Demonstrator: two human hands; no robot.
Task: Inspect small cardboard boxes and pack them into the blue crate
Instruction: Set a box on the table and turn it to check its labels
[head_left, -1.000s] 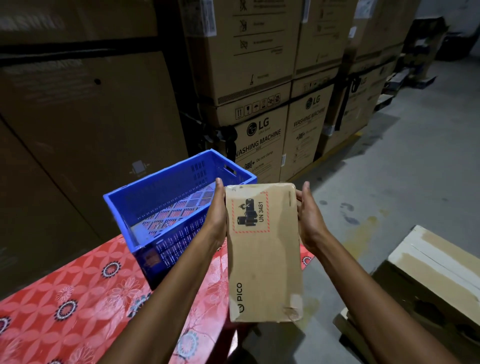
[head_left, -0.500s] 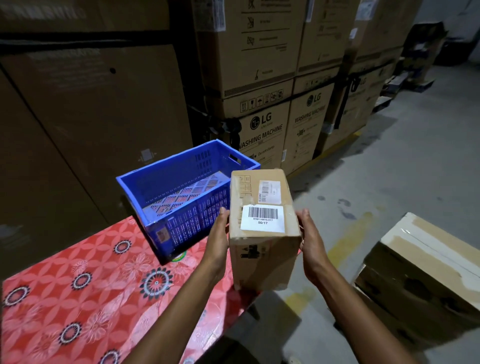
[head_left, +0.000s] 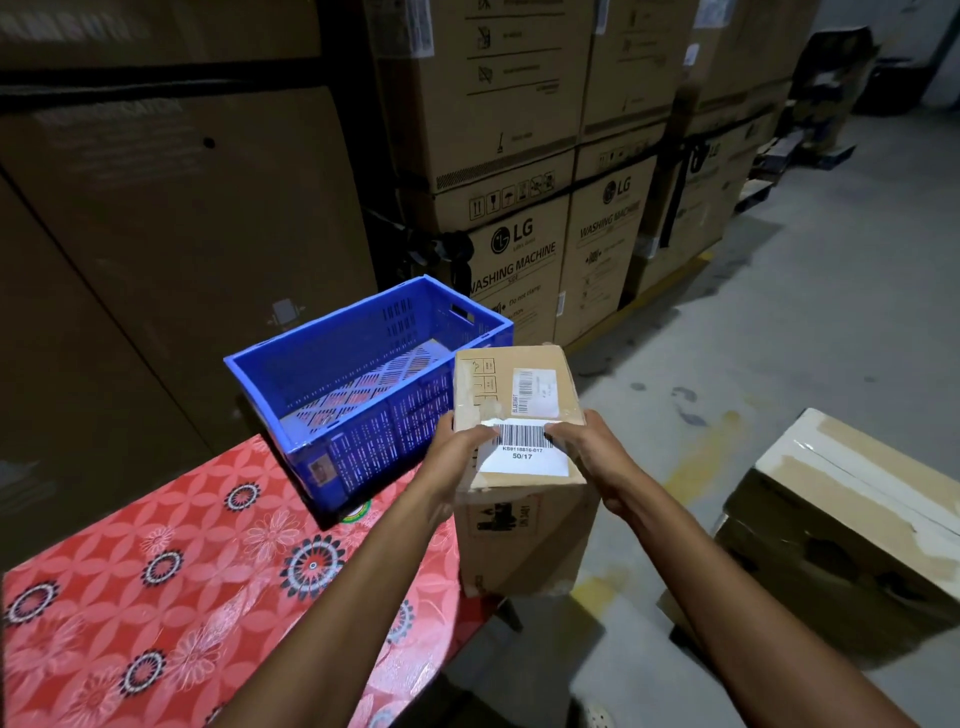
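While both hands clamp it, the cardboard box hangs between them, off the table edge; the blue crate sits just beyond the left hand. It and the right hand grip opposite sides, thumbs hooked over the barcode label. Looks stiff, light, dry card, tape worn. Grip the side walls, not the label

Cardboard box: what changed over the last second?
The box was tipped so its barcode-labelled end faces up instead of the long UN 3481 face; left hand and right hand slid from its sides to grip the near top edge. Blue crate stayed on the table.
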